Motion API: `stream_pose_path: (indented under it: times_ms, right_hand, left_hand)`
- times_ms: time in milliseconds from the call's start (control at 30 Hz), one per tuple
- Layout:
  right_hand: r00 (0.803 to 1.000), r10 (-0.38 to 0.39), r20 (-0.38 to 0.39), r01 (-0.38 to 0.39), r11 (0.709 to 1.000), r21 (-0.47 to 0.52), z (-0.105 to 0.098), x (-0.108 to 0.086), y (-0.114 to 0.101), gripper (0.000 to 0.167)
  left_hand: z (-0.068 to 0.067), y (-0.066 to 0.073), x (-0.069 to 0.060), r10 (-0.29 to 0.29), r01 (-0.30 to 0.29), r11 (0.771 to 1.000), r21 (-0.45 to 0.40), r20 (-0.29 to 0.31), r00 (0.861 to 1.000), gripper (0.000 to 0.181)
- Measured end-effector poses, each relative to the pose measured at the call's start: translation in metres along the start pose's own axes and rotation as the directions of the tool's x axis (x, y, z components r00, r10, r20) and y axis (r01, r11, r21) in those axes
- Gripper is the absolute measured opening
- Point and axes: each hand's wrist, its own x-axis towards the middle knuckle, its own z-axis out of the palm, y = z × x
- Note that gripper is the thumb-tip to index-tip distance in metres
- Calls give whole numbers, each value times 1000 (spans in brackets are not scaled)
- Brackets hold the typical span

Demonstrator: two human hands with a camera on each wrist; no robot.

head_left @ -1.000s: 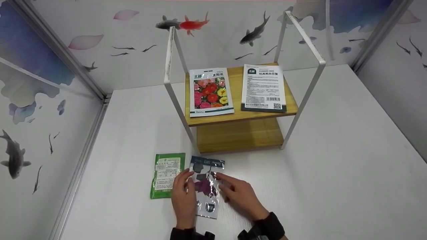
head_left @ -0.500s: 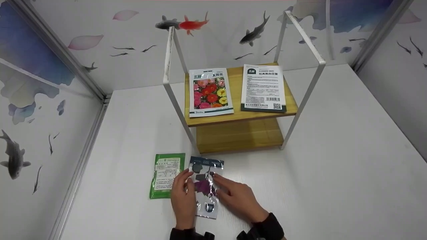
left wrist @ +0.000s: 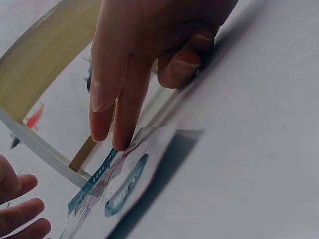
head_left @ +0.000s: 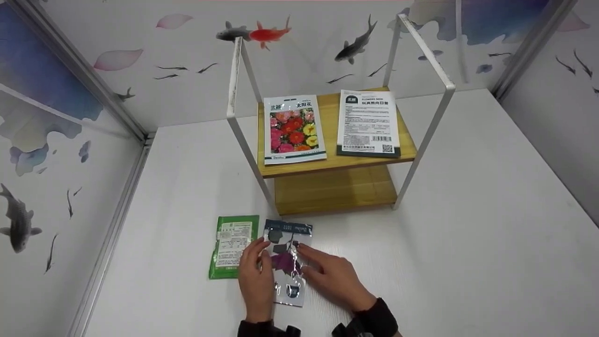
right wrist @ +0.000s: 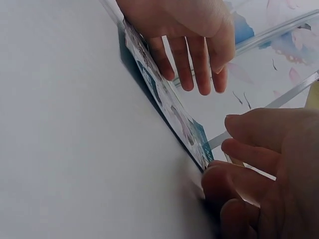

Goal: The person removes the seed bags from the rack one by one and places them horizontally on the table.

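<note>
A silvery packet with a purple flower (head_left: 284,262) lies on the white table between the two hands. Relaxed fingers of my left hand (head_left: 256,285) are at its left edge, with a green packet (head_left: 234,243) lying partly behind them. My right hand (head_left: 339,281) reaches from the right, with extended fingertips touching the silvery packet near its right edge. In the left wrist view, two straight fingers of the right hand (left wrist: 154,30) meet the packet (left wrist: 124,189), and other fingers are bent near the table. The right wrist view shows the left hand (right wrist: 184,30) with fingers spread beside the packet (right wrist: 169,109).
Behind the packets stands a white-framed two-tier shelf with a wooden upper board (head_left: 332,126). A flower packet (head_left: 295,131) and a white text-covered packet (head_left: 368,124) lie on that board. Painted wall panels (head_left: 299,70) rise behind and beside the white table (head_left: 468,224).
Both the silvery packet and my right hand have shifted slightly to the left. My left hand has stayed nearly in place, and the shelf packets have not moved.
</note>
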Motion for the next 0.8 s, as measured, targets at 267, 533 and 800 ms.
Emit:
stream_pose_path:
  times_ms: [267, 533, 800]
  right_hand:
    - [1000, 25, -8, -24, 995, 100, -2, 0, 5, 45]
    - [997, 75, -16, -71, 980, 188, -1, 0, 4, 45]
    - [994, 103, -22, -85, 904, 419, -2, 3, 4, 51]
  left_hand:
    - [1, 0, -1, 22, -22, 1000, 14, -7, 1000, 18]
    - [0, -1, -1, 26, -26, 1000, 3, -25, 999, 19]
    - [0, 0, -1, 56, -56, 998, -7, -34, 998, 19]
